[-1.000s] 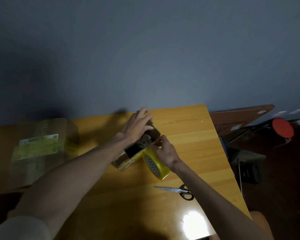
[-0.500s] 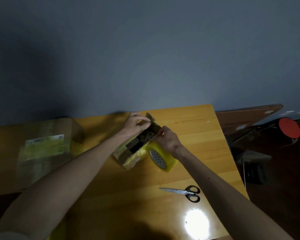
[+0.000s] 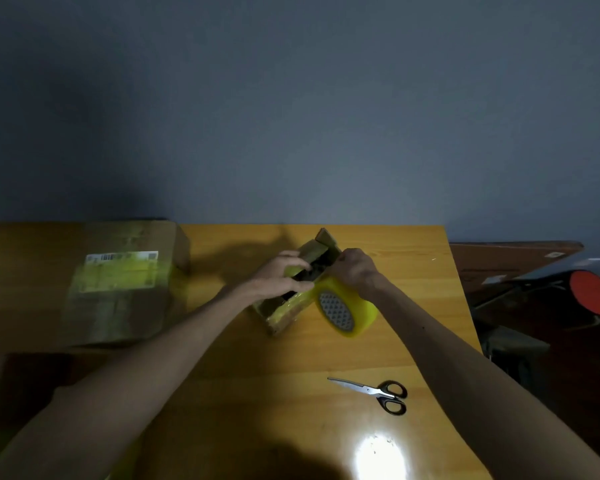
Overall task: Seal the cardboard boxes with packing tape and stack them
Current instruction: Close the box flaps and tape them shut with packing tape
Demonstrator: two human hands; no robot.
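- A small cardboard box (image 3: pixel 284 311) lies mid-worktop (image 3: pixel 257 393), its long axis diagonal and its open end pointing toward the far right corner.
- The left hand (image 3: pixel 279 277) grips across it.
- The right hand (image 3: pixel 355 270), fingers curled, pinches its far rim, above a yellow tape roll (image 3: pixel 347 311).

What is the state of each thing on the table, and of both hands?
small box: top open, dark contents visible, yellow tape on its sides.
tape roll: stands on edge, beside the small box.
scissors: shut, lying flat.
large box: closed, taped.
left hand: grips the small box's left flap.
right hand: fingers curled on the small box's right edge.
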